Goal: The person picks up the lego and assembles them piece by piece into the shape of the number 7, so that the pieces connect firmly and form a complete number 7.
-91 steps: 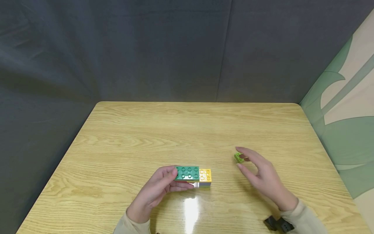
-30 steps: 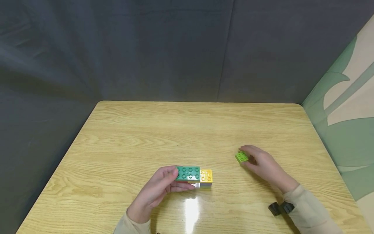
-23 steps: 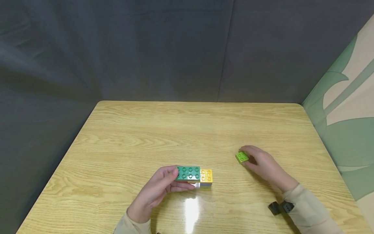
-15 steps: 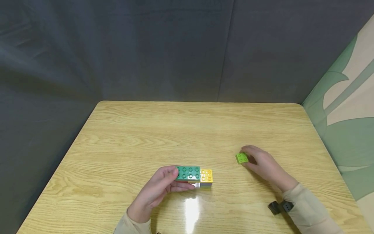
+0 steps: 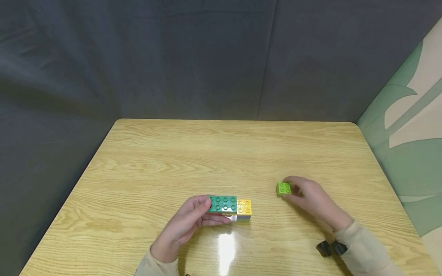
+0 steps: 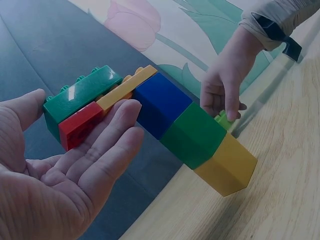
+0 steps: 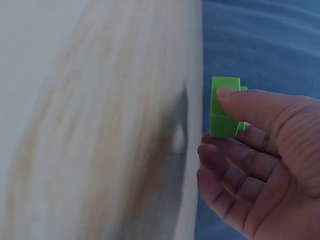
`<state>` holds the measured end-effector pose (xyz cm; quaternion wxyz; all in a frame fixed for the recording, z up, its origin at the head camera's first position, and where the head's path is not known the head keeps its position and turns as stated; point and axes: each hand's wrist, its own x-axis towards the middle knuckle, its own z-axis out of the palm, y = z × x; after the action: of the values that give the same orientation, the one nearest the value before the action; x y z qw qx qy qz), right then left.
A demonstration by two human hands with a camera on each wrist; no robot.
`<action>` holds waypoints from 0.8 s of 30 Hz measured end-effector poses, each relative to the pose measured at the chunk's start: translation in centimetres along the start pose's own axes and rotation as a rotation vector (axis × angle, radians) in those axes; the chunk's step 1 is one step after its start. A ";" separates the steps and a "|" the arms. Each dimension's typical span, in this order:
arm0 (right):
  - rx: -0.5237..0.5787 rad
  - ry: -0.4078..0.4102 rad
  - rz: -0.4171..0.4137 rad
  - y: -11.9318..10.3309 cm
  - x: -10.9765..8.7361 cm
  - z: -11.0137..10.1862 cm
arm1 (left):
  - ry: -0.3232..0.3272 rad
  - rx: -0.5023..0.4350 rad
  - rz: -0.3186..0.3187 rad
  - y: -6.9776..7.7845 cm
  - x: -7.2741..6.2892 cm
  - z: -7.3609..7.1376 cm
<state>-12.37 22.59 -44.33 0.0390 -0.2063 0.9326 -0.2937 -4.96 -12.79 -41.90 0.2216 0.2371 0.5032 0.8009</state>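
Note:
My left hand (image 5: pixel 188 220) grips the end of a joined toy-brick structure, thumb on top of its long green brick (image 5: pixel 222 204) and fingers beneath. In the left wrist view a red brick (image 6: pixel 80 125) and a flat yellow piece (image 6: pixel 127 89) sit under that green one. From there a column of a blue brick (image 6: pixel 164 104), a green brick (image 6: pixel 194 135) and a yellow brick (image 6: pixel 227 165) runs down toward the table. My right hand (image 5: pixel 310 195) pinches a small lime-green brick (image 7: pixel 225 107) between thumb and fingers, to the right of the structure; its studs face up in the head view.
The wooden table (image 5: pixel 172 161) spreads around both hands. A dark cloth (image 5: pixel 190 57) hangs behind its far edge, and a leaf-patterned cloth (image 5: pixel 414 165) lies along the right side. A black device (image 5: pixel 331 249) is on my right wrist.
My right hand has closed on the lime-green brick, turned it straighter and shifted it slightly toward me. The left hand and its brick structure have stayed in place.

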 end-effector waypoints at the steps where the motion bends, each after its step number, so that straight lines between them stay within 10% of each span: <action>1: -0.002 -0.002 0.006 -0.2 0.0 -0.1 | 0.001 0.000 -0.001 0.0 0.0 0.0; 24: 0.006 0.127 -0.187 -5.0 -1.4 -1.3 | -0.005 0.006 0.008 0.1 0.1 0.0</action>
<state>-9.55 20.19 -40.52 -0.0470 -0.2733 0.9089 -0.3114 -5.00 -12.76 -41.81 0.2189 0.2415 0.5041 0.7998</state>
